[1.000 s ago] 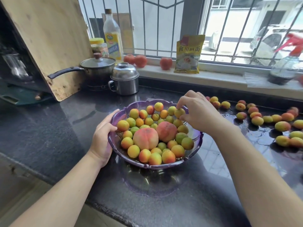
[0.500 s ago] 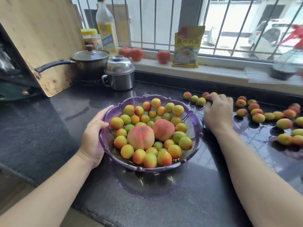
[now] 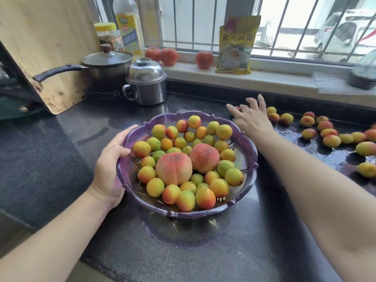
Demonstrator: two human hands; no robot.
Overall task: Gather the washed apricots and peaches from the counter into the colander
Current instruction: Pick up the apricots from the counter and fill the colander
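A dark, wet stone counter (image 3: 85,139) ran under a barred window, and right in the middle of it the left hand (image 3: 109,169) curled around the near-left rim of the purple colander (image 3: 249,159), thumb hooked over the edge, fingers under the outside wall, gripping it firmly. Inside that grip's reach the colander sat heaped: two big peaches (image 3: 174,169) side by side at the centre, ringed all round by small apricots (image 3: 205,197) in yellow, green and red. Across the bowl from the gripping hand, beyond the far-right rim, the right hand (image 3: 252,118) lay stretched out low over the counter, fingers spread and straight, holding nothing, fingertips reaching toward the back wall; a small reddish fruit peeked out just by its index finger. Just right of that open hand came the loose apricots on the counter (image 3: 309,133), scattered in a wet patch and trailing off to the right edge, none of them touching the colander. Further out from the grip, behind the colander, stood a lidded steel pot (image 3: 146,82), and beside it to the left a dark saucepan (image 3: 107,66) with a glass lid and long handle, set against a leaning wooden board (image 3: 46,47). On the windowsill beyond rested three red fruits (image 3: 168,56), a yellow packet (image 3: 237,45), an oil bottle (image 3: 128,25) and a jar (image 3: 107,36) with a yellow lid.
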